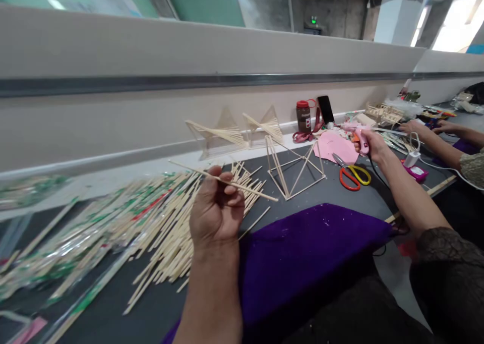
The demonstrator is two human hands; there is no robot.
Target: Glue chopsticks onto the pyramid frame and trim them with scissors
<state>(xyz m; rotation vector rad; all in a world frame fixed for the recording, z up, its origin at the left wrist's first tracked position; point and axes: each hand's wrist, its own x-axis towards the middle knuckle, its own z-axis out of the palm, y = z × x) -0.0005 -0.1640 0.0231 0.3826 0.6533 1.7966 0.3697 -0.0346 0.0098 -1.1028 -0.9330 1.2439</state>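
Note:
My left hand (219,203) pinches a thin wooden stick (253,190) between thumb and fingers, above a pile of loose sticks (170,238). On the right, my right hand (368,143) is wrapped round a pink glue gun (362,138), over the edge of a pink sheet (335,146). An open stick frame (287,197) stands on the grey table (282,210) between my hands. Behind it, two twisted stick structures (227,134) lean near the wall. Scissors (350,177) with red and yellow handles lie below the pink sheet.
Bagged sticks (94,223) cover the left side. A red-capped bottle (303,117) and a phone (325,109) stand by the wall. Purple cloth (302,253) lies over the near edge. Another person's hands (419,132) work at the far right, beside a white plug (412,158) and cable.

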